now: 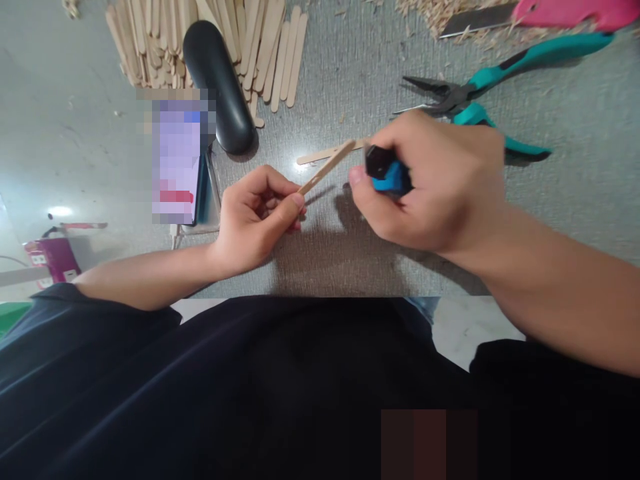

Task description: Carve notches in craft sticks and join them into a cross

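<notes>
Between thumb and fingers my left hand [263, 217] pinches a wooden craft stick [330, 167], which points up and to the right. A small slot or mark shows partway along the stick. My right hand [435, 180] is wrapped round a blue and black utility knife [387, 172], mostly hidden in the fist; its tip end faces the stick without visibly touching it. On the table behind lies a second craft stick [313, 159], partly covered by the held one and by my right hand.
A pile of craft sticks [270, 53] lies at the back, with a black oblong case [220, 87] against it. Below is a phone [175, 160] with a lit screen. Teal-handled needle-nose pliers [460, 97], a pink-handled knife [565, 13] and wood shavings [430, 10] lie back right.
</notes>
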A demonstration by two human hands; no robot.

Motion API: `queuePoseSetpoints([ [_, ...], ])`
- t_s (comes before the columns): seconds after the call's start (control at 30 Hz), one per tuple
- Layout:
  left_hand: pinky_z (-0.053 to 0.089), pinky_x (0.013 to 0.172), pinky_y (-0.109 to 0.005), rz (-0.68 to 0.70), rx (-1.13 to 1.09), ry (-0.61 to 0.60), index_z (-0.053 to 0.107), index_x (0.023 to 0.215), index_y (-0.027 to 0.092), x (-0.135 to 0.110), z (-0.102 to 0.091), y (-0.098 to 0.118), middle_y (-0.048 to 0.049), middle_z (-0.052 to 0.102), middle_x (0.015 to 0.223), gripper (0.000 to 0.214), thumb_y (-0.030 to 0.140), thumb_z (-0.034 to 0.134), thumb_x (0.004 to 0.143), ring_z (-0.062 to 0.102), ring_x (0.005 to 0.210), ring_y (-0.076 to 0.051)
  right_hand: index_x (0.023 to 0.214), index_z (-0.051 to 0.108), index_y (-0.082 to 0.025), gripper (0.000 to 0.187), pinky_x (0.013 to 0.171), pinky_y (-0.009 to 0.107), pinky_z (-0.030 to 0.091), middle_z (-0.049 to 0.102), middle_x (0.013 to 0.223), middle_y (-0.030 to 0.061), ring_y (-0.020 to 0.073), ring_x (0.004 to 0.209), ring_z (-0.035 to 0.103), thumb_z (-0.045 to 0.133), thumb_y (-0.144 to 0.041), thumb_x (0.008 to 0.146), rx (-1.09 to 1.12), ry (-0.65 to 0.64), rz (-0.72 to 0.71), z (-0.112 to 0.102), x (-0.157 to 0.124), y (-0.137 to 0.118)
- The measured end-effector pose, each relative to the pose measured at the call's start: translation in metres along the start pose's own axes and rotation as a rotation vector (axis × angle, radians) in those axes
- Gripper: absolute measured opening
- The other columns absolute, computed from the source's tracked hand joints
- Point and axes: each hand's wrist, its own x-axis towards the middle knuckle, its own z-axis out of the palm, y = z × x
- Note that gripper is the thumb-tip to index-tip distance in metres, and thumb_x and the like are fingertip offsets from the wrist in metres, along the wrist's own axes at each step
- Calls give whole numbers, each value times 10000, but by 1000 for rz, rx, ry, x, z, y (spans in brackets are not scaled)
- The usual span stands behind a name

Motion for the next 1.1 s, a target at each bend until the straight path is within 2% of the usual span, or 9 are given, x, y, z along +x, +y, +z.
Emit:
queuePoseSetpoints([
  [0.1, 581, 535, -206, 134, 8, 22, 703, 909, 235, 1, -1, -5, 20, 769, 817, 270, 355, 909, 1035, 698, 606, -80, 968, 684, -313, 248, 744, 438, 553, 771, 830, 50, 261, 764, 709, 591, -533, 1035, 100, 119, 52, -3, 0, 3],
  [0.3, 611, 575, -261, 234, 47, 43, 672, 941, 253, 0, -1, -11, 3, 751, 913, 380, 530, 912, 1042, 671, 622, -85, 953, 717, -284, 217, 703, 403, 552, 760, 767, 31, 237, 716, 720, 703, -487, 1031, 192, 112, 20, -1, 3, 8],
  [0.4, 602, 573, -262, 224, 34, 43, 673, 943, 253, 0, -2, -13, 1, 752, 917, 397, 549, 920, 1036, 671, 629, -88, 955, 763, -279, 186, 662, 396, 532, 730, 727, 8, 221, 653, 679, 734, -449, 1024, 223, 90, -28, -2, 1, 6],
  [0.57, 559, 560, -247, 142, 27, -19, 725, 936, 243, 0, -6, -8, -7, 777, 883, 428, 602, 948, 1004, 682, 638, -92, 1018, 804, -307, 216, 756, 431, 581, 785, 821, 16, 253, 741, 734, 716, -496, 1073, 228, 41, 52, -7, -4, 2],
  [0.77, 587, 546, -205, -59, 17, -130, 799, 1017, 201, -1, -7, 4, 5, 808, 794, 165, 279, 935, 968, 724, 601, -98, 1086, 838, -298, 190, 754, 403, 605, 876, 956, 39, 258, 827, 813, 706, -433, 1075, 224, 49, -76, -8, -4, 4],
  [0.87, 586, 542, -191, -79, 42, -146, 831, 1067, 192, 0, -6, 6, -9, 821, 801, 102, 253, 880, 1002, 729, 606, -97, 1183, 849, -327, 318, 838, 426, 633, 894, 1057, 52, 284, 963, 860, 619, -546, 1166, 196, 14, -22, -10, -2, 4],
  [0.93, 533, 493, -180, -73, 76, -113, 816, 1005, 195, 1, -6, 5, -2, 777, 725, 135, 313, 860, 1050, 682, 559, -89, 1251, 837, -327, 461, 845, 431, 626, 881, 1027, 66, 285, 964, 857, 559, -692, 1207, 289, 82, 34, -10, -2, 8],
  [1.03, 464, 434, -159, -70, 99, -73, 779, 954, 196, 1, -5, 6, 15, 739, 667, 223, 366, 881, 1056, 627, 504, -71, 1280, 825, -291, 605, 768, 402, 558, 818, 901, 60, 240, 796, 773, 549, -822, 1184, 397, 205, 47, -10, -1, 19],
  [1.1, 442, 406, -149, -84, 96, -61, 772, 959, 190, 1, -5, 8, 16, 744, 664, 237, 375, 875, 1065, 620, 482, -66, 1232, 822, -254, 702, 715, 390, 492, 785, 862, 58, 216, 725, 704, 482, -866, 1179, 308, 118, -43, -9, -1, 26],
])
